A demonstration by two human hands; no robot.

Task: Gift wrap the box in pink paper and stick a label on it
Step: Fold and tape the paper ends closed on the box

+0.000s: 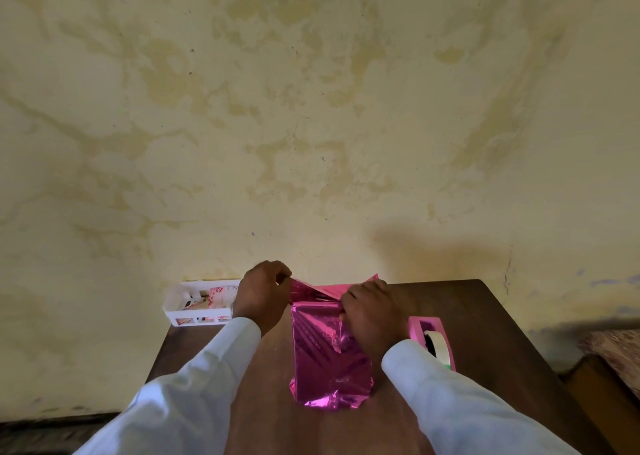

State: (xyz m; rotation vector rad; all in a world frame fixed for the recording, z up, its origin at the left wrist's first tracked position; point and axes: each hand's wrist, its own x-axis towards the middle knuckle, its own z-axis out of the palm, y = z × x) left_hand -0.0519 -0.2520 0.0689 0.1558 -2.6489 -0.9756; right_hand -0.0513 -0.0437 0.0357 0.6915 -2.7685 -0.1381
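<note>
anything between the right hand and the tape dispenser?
Nothing visible. The tape dispenser sits on the table just right of the right hand, which pinches the pink paper; the table between looks bare.

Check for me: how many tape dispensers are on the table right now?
1. The pink tape dispenser sits on the table just right of the wrapped box, beside the right hand. Another could be hidden behind the arms.
</note>
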